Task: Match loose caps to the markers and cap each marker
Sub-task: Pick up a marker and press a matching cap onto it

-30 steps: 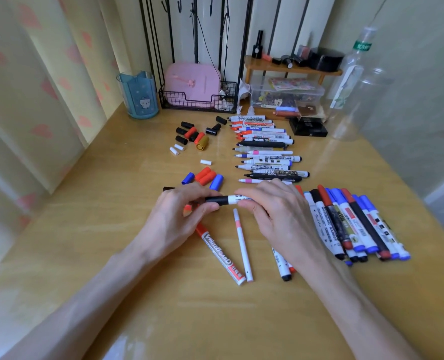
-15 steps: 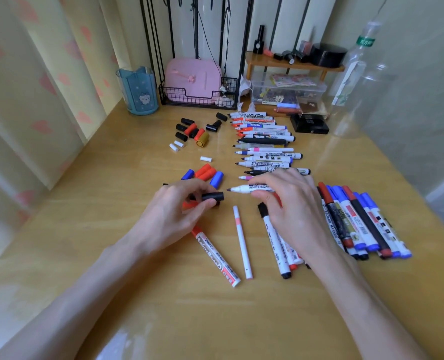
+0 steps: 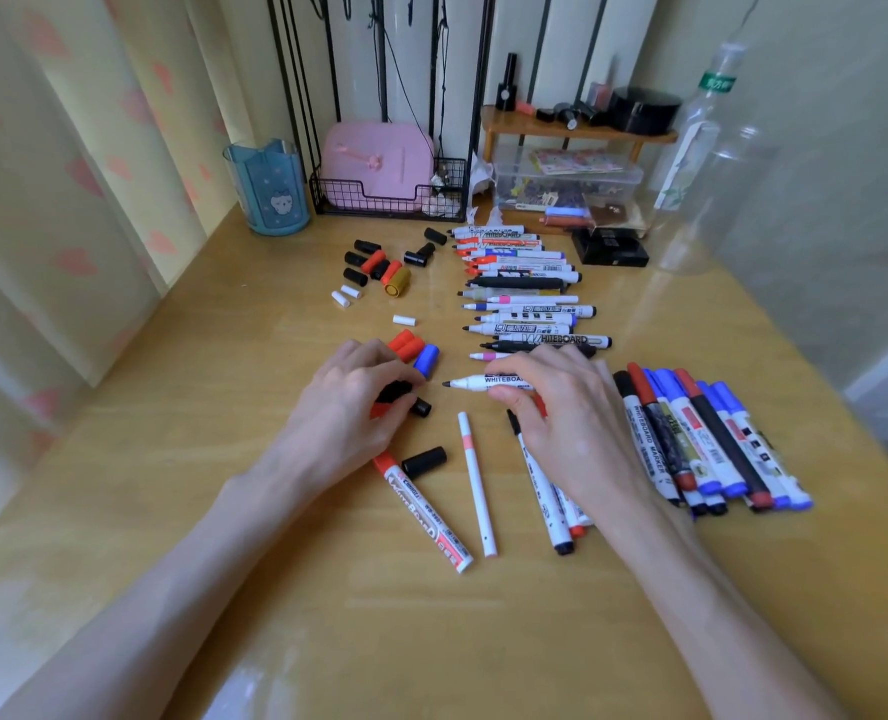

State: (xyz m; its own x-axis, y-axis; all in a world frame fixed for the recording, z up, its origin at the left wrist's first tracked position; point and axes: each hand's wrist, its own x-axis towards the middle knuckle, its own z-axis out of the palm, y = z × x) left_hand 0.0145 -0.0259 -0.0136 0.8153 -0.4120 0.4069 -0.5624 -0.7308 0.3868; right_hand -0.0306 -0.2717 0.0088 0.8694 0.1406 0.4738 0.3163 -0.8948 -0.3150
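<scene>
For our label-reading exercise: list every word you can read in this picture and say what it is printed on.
"WHITEBOARD": marker held in the right hand.
"WHITEBOARD": marker in the far row.
"WHITEBOARD MARKER": black-capped marker in the capped pile.
Other marker labels and the bottle label: too small or blurred.

The uncapped marker [image 3: 488,381] your right hand [image 3: 561,407] holds at frame centre reads "WHITEBOARD", the last letter hidden by your fingers. Just above it, a marker [image 3: 561,339] in the row says "WHITEBOARD". At centre right, a capped marker [image 3: 649,449] reads "WHITEBOARD MARKER". Other labels are too blurred for you to read.
</scene>
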